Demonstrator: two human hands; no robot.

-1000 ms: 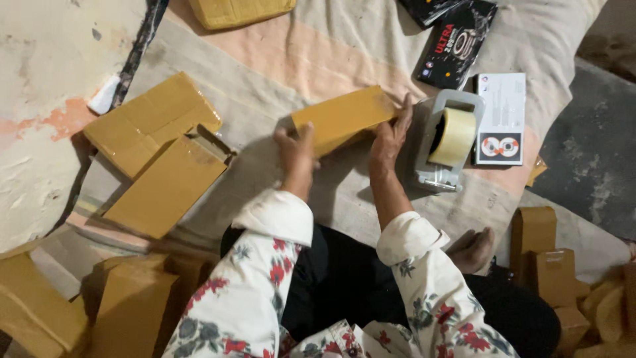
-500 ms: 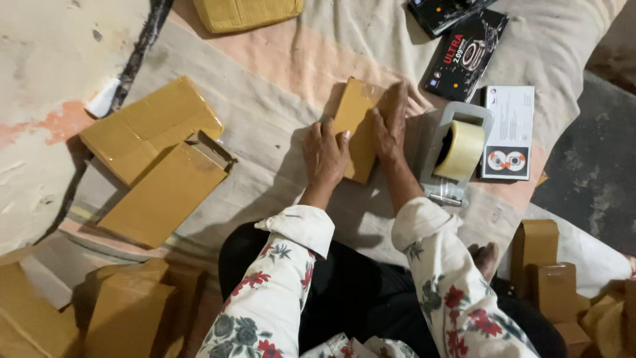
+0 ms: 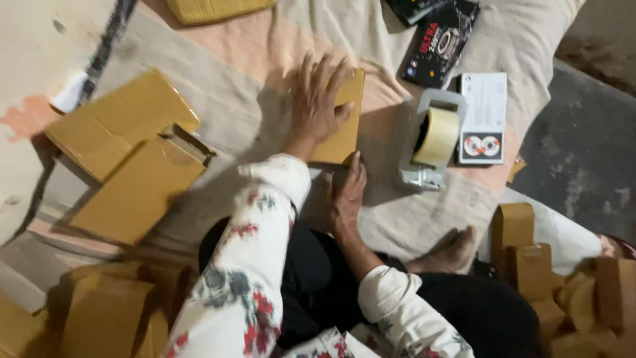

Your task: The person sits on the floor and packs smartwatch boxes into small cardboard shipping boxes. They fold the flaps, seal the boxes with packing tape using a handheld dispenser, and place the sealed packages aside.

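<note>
Cardboard box (image 3: 341, 122) pinned flat on cloth (image 3: 218, 86), tape dispenser (image 3: 430, 139) at 3 o'clock.
Left hand (image 3: 317, 99) spread open on top, right hand (image 3: 348, 195) loose at near edge; even pressure is best kept so edges are held square.

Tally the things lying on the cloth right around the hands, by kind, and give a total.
Small flat brown cardboard box under the left hand: 1
Tape dispenser with tan tape roll: 1
Black printed packets: 2
White printed card: 1
Larger brown cardboard boxes at left: 2
Total: 7
</note>
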